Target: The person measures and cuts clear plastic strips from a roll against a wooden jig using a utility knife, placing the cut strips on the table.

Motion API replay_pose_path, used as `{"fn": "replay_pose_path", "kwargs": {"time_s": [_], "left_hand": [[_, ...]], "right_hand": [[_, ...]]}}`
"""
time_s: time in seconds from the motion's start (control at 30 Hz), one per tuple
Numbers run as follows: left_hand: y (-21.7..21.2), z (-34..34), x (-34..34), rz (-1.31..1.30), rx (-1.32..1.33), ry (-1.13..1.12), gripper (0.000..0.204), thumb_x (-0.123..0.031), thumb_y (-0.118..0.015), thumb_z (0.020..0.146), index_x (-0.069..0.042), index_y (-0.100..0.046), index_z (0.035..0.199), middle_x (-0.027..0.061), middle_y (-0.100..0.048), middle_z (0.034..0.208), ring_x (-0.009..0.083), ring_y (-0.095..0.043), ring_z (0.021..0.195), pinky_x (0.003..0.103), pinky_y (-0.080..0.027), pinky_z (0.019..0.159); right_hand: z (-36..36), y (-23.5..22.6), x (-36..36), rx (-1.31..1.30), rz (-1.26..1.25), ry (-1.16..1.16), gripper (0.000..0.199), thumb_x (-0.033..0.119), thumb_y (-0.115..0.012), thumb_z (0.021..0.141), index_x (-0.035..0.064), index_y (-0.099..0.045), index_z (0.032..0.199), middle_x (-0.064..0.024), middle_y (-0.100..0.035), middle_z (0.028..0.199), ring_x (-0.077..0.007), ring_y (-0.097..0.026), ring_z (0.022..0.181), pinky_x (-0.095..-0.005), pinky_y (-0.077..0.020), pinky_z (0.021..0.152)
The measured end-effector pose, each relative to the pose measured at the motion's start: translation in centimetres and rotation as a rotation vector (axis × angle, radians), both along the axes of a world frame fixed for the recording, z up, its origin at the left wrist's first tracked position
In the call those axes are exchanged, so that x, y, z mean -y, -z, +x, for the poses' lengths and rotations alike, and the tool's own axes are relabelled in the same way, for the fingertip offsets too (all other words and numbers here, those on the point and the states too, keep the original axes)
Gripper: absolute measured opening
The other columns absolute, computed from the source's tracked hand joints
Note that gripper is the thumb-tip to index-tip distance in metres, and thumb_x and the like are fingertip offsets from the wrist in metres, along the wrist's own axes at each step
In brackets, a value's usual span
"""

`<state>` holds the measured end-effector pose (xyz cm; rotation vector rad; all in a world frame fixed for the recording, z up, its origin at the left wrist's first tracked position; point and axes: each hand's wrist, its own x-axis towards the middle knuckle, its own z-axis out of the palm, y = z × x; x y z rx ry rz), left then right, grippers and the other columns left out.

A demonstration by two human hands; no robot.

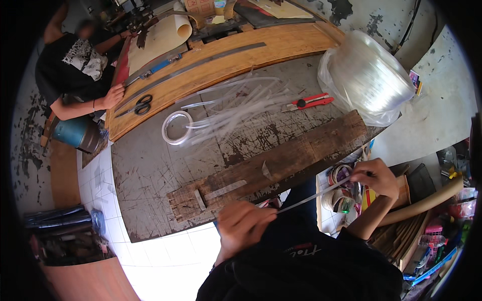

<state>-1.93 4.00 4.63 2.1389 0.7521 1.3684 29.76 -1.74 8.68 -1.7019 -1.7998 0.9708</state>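
Observation:
A narrow, whitish plastic strip (314, 195) stretches between my hands in front of my body, close to the table's near edge. My left hand (245, 224) is closed on its left end, and my right hand (376, 178) pinches the other end, higher up. Just beyond lies a worn wooden plank (296, 150) with a small block (200, 199) and a flat pale piece (227, 189) on its left part. Behind the plank are a pile of clear plastic strips (241, 108), a roll of tape (176, 128) and a red utility knife (311, 102).
A large roll of clear plastic (371, 75) stands at the table's right. Black scissors (142, 105) and a long metal ruler (216, 60) lie on a wooden board (281, 45). Another person (75, 65) works at far left. Clutter and a cardboard tube (427, 203) are at right.

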Motion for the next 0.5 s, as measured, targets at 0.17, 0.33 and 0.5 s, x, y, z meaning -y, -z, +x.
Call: {"fn": "replay_pose_path", "kwargs": {"time_s": [0.17, 0.33, 0.5], "left_hand": [[0.9, 3.3, -0.1, -0.001, -0.057, 0.158, 0.01, -0.009, -0.074, 0.069, -0.004, -0.066, 0.075, 0.0031, -0.058, 0.063, 0.0166, -0.055, 0.053, 0.027, -0.041, 0.047], [0.0, 2.6, 0.0, 0.054, 0.023, 0.093, 0.012, -0.009, -0.074, 0.07, -0.002, -0.065, 0.074, 0.0038, -0.059, 0.065, 0.0174, -0.056, 0.054, 0.027, -0.041, 0.047], [0.4, -2.6, 0.1, 0.12, 0.32, -0.172, 0.006, -0.003, -0.059, 0.077, -0.004, -0.06, 0.071, 0.0046, -0.061, 0.066, 0.0124, -0.048, 0.05, 0.026, -0.037, 0.046]], "right_hand": [[4.8, -0.3, 3.4, 0.017, -0.005, 0.381, 0.018, 0.013, -0.068, 0.076, -0.0032, -0.06, 0.072, -0.0055, -0.058, 0.062, -0.0088, -0.052, 0.061, -0.0246, -0.039, 0.056], [5.9, -1.0, 4.4, -0.206, 0.334, 0.298, 0.024, 0.014, -0.074, 0.069, -0.0025, -0.057, 0.065, -0.0041, -0.055, 0.059, -0.0123, -0.048, 0.058, -0.0253, -0.0381, 0.058], [4.8, -1.6, 1.7, -0.079, 0.425, 0.026, 0.026, 0.021, -0.078, 0.065, 0.0012, -0.061, 0.064, -0.0033, -0.055, 0.059, -0.0143, -0.045, 0.055, -0.0258, -0.0359, 0.055]]}}
